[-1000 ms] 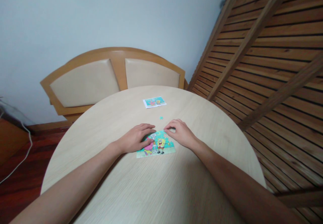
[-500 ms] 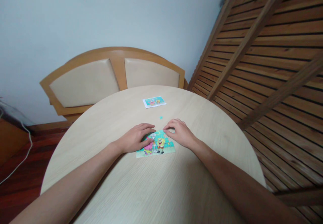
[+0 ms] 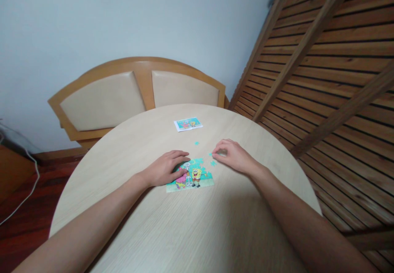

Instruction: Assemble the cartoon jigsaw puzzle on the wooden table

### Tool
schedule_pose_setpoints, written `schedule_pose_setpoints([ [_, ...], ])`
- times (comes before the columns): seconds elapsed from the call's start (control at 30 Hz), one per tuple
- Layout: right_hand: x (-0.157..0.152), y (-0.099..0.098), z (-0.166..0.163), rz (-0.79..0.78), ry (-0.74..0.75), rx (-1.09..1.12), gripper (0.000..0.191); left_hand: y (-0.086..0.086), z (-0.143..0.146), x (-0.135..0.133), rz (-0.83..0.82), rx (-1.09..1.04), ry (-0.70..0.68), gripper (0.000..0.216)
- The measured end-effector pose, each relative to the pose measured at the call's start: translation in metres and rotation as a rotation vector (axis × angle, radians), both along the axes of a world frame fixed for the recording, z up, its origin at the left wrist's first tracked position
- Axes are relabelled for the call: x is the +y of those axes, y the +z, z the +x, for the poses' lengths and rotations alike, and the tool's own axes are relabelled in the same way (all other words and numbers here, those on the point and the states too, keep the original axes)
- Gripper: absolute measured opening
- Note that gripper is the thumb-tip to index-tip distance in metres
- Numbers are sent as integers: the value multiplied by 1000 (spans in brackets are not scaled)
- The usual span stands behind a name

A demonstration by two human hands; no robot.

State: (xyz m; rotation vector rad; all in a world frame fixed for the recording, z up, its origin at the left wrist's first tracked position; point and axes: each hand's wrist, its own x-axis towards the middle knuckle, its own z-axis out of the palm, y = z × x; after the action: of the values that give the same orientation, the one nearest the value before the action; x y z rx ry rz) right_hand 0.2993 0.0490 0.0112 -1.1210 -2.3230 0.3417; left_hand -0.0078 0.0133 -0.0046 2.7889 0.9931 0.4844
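A partly assembled jigsaw puzzle (image 3: 197, 178) with cartoon figures on a teal ground lies flat on the table. My left hand (image 3: 168, 167) rests on its left side, fingers stretched out and covering part of the picture. To the upper right of the puzzle, my right hand (image 3: 232, 155) pinches a small teal puzzle piece (image 3: 211, 154) between thumb and forefinger. Just below those fingertips a loose piece (image 3: 213, 163) lies on the table, apart from the puzzle. Another loose teal piece (image 3: 197, 143) lies beyond the puzzle. The upper right of the puzzle has a jagged edge.
Farther back on the round pale table (image 3: 147, 232) lies a picture card (image 3: 188, 124) with a similar cartoon scene. A padded wooden headboard (image 3: 144, 80) stands behind the table. Wooden slats (image 3: 323, 72) lean along the right, and a white cable (image 3: 37, 174) hangs at left.
My right hand has moved right, away from the puzzle's upper edge, and now has a piece at its fingertips. The loose piece beside the puzzle has come into view. My left hand stays put.
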Motion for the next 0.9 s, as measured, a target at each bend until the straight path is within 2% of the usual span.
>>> schedule_pose_setpoints([
  [0.1,0,2,8,-29,59,-44,7,1,0,0,3,-9,-3,40],
  [0.3,-3,-1,5,-80,87,-143,14,2,2,-1,-3,-3,1,38],
  [0.9,-1,-7,5,-111,132,-100,12,0,1,0,-5,-19,3,39],
])
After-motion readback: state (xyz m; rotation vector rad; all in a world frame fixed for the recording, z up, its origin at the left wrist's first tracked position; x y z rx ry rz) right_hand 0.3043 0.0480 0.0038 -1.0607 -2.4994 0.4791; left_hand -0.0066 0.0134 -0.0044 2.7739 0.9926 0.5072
